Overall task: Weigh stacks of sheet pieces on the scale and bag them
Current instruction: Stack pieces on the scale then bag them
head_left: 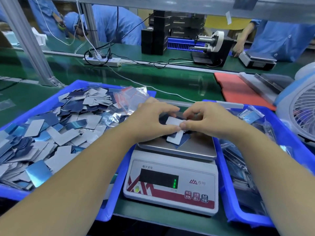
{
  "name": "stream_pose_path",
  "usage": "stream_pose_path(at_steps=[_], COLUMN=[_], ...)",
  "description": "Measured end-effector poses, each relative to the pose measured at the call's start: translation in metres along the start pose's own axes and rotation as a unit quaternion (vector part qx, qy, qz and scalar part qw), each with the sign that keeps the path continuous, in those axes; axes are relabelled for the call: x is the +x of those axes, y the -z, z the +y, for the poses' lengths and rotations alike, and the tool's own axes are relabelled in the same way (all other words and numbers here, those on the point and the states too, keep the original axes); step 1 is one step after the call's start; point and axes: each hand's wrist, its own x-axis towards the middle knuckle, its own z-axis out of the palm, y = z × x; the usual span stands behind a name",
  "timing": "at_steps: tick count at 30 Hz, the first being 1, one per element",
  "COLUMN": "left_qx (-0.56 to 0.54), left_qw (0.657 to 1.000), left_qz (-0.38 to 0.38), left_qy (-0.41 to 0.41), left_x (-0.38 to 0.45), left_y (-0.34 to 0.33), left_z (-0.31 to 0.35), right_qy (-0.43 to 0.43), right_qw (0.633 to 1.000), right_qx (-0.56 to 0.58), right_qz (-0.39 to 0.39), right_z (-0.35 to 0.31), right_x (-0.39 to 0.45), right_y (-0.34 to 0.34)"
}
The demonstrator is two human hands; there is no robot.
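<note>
Both hands are meeting over the scale (172,176): the left hand (153,120) and the right hand (204,119) are pinching a small stack of sheet pieces (173,122) between thumbs and fingertips. More pieces (175,138) are lying on the steel pan beneath, and the loose pile is filling the blue tray (42,106) at left.

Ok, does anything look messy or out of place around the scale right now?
Yes. The sheet pieces on the scale pan lie fanned and crooked, not squared into a stack, while both hands, left hand and right hand, pinch a piece above them. One empty bag lies alone on the green belt, outside the left bin.
</note>
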Motion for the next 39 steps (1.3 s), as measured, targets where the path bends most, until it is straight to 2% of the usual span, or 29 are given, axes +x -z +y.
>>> stream_pose_path(at_steps=[5, 14, 18, 22, 26, 30, 39], left_qx=[-0.043, -0.133, -0.175, -0.145, -0.196, -0.226, -0.28], left_qw=[0.999, 0.99, 0.984, 0.989, 0.98, 0.973, 0.954], left_qz=[0.024, 0.047, 0.044, 0.007, -0.001, 0.041, 0.105], left_qy=[-0.008, -0.018, -0.004, 0.03, 0.03, 0.011, -0.034], left_x=[-0.001, -0.003, -0.005, -0.007, -0.006, -0.005, -0.003], left_y=[-0.001, 0.0, 0.004, 0.013, 0.015, 0.011, 0.008], left_z=[0.001, 0.003, 0.003, -0.002, -0.001, 0.001, 0.001], right_qy=[0.001, 0.009, 0.017, 0.007, 0.012, 0.02, 0.014], right_qw=[1.0, 0.994, 0.982, 0.959, 0.941, 0.931, 0.927], right_qx=[0.008, 0.106, 0.188, 0.284, 0.335, 0.357, 0.372], right_qz=[0.007, -0.006, -0.009, 0.008, 0.051, 0.078, 0.049], right_z=[0.001, -0.004, -0.003, -0.005, -0.006, -0.01, -0.011], right_x=[0.001, 0.0, -0.002, 0.0, 0.001, -0.001, -0.002], right_y=[0.001, 0.002, 0.004, 0.005, 0.007, 0.007, 0.004])
